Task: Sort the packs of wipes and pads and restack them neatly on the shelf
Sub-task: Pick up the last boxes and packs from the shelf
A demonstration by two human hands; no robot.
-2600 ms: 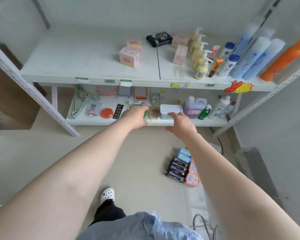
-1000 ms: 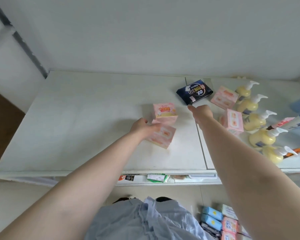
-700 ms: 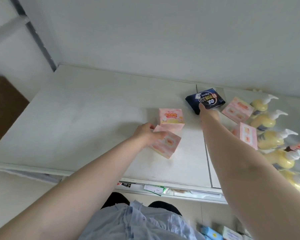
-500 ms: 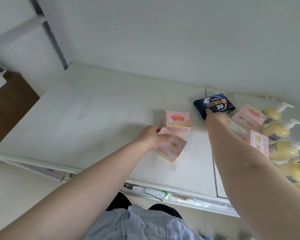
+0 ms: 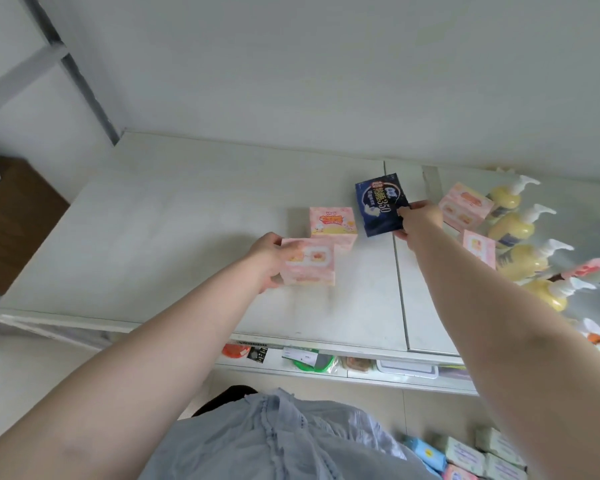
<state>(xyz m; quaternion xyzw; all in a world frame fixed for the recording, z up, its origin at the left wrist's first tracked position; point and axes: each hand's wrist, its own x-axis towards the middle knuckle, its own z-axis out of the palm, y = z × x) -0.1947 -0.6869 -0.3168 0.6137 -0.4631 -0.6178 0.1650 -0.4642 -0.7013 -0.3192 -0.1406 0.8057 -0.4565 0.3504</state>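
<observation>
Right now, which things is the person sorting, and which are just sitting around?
Sorting: pink pack in left hand; dark pack in right hand; pink box; pink packs on shelf.

Sitting around: yellow pump bottles; packs on the floor.

Left half of the shelf (image 5: 146,237) is bare, we see open room there. Right side blocked: yellow pump bottles (image 5: 513,230) in a row, pink packs (image 5: 465,206) just beside them.

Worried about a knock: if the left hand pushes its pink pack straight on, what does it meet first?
Probably the upright pink box just behind the pack in the left hand; depth is uncertain.
</observation>
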